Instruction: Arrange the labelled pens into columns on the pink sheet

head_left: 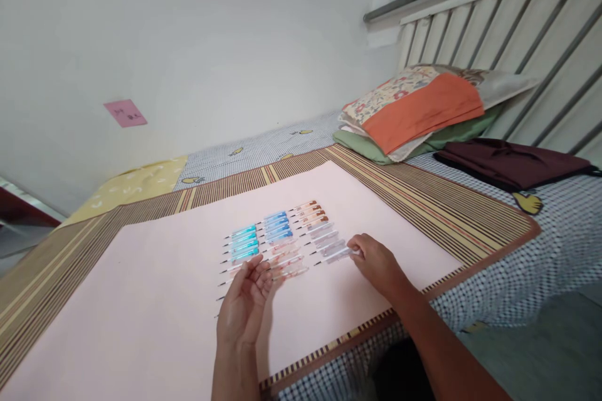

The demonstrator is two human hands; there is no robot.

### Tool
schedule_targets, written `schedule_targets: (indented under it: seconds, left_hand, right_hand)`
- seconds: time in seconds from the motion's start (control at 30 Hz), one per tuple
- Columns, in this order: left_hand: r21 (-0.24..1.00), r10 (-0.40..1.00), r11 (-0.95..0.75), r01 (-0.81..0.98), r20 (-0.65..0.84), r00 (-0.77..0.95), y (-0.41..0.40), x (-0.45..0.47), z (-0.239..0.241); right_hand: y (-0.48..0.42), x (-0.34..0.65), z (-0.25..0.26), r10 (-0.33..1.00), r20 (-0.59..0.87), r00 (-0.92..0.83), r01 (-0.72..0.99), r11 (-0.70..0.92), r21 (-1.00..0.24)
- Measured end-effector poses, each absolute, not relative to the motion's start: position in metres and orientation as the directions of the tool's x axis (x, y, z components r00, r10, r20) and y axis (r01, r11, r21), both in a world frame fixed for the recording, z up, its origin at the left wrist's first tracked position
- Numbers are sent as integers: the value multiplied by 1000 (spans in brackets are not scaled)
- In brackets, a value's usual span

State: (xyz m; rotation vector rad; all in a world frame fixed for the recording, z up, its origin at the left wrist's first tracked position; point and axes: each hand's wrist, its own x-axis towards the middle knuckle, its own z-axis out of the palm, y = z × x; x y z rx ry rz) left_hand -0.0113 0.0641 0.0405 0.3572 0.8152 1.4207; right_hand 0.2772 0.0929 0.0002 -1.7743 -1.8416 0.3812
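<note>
My right hand [376, 262] pinches the right end of a clear, greyish pen [336, 257], the lowest of the grey group. Palm up and fingers loosely curled apart, my left hand [247, 297] hovers over the lower left pens, covering some of them, and seems to hold nothing. Pens lie in rows grouped by colour: turquoise pens [244, 244], blue pens [277, 226], brown-ended pens [310, 215], and pinkish-orange pens [286, 263]. Their dark tips point left.
A pale pink sheet [141, 313] lies under the pens on a striped mat [451, 235] over a bed. Pillows [414, 113] and a folded maroon cloth [508, 160] lie at the right, near a slatted headboard [508, 31]. A pink note [125, 113] is on the wall.
</note>
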Motion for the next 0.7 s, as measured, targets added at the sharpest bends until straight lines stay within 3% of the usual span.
schedule_targets:
  seconds: [0.7]
  left_hand:
    - [663, 950, 176, -728, -307, -50, 66, -5, 39]
  right_hand:
    - [94, 278, -7, 977, 212, 21, 816, 106, -569]
